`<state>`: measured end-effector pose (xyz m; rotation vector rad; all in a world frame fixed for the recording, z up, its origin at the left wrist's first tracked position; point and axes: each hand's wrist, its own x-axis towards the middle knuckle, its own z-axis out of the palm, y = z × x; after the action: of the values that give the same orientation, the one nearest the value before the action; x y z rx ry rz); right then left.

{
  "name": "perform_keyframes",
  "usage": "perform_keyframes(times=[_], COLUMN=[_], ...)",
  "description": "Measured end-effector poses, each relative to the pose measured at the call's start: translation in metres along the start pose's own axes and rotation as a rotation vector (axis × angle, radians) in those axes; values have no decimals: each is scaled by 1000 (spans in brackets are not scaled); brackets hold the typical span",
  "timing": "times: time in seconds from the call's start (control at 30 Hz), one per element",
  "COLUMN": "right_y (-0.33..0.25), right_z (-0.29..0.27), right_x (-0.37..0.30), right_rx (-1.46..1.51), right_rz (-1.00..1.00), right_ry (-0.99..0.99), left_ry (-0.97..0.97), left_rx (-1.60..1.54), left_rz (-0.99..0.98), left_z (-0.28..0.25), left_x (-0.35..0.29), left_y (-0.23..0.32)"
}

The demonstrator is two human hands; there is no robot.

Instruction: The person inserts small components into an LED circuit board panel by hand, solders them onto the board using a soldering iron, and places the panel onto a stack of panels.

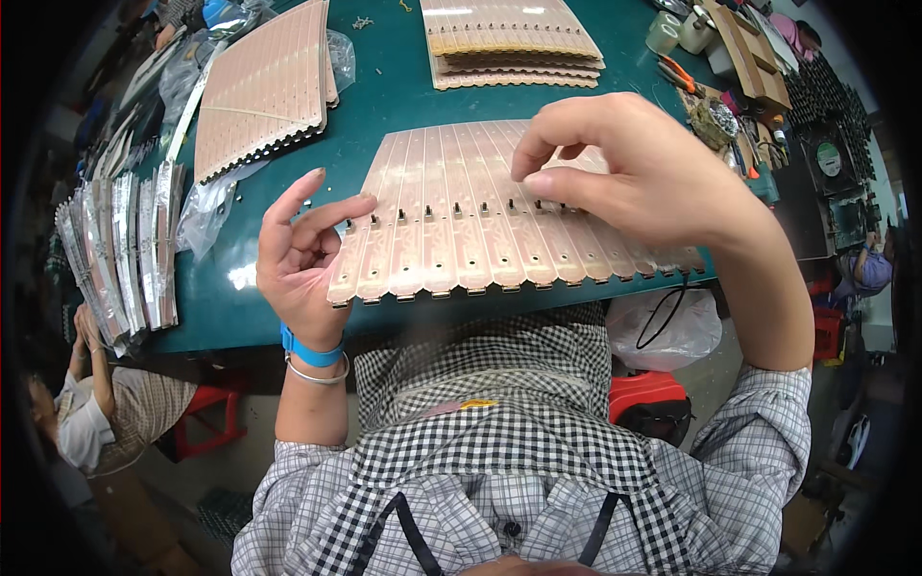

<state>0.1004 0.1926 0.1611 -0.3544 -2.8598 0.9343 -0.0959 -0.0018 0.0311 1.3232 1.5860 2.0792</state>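
Observation:
A pale pink circuit board panel, split into narrow strips, lies in front of me with its near edge at the table edge. Small black switches stand upright in a row across it. My left hand is at the panel's left edge, one finger over its surface and the others partly hidden behind the edge. Over the right half hangs my right hand, thumb and forefinger drawn together just above the switch row. Whatever lies between those fingertips is too small or hidden to make out.
Similar panels are stacked at the far left and far middle of the green table. Silvery wrapped strips stand at the left. Orange-handled pliers and a cardboard tray lie far right. Another person sits at left.

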Motion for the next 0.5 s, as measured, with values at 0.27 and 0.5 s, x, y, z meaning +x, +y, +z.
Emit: perform_keyframes(times=[0.27, 0.5], right_y=[-7, -5], right_z=[8, 15], right_x=[11, 10], right_rx=[-3, -122], right_rz=[128, -59], right_ry=[-81, -5], left_ry=[28, 22], left_rx=[-11, -10], left_rz=[-4, -15], left_z=[2, 0], left_x=[-2, -4], left_y=[1, -1])
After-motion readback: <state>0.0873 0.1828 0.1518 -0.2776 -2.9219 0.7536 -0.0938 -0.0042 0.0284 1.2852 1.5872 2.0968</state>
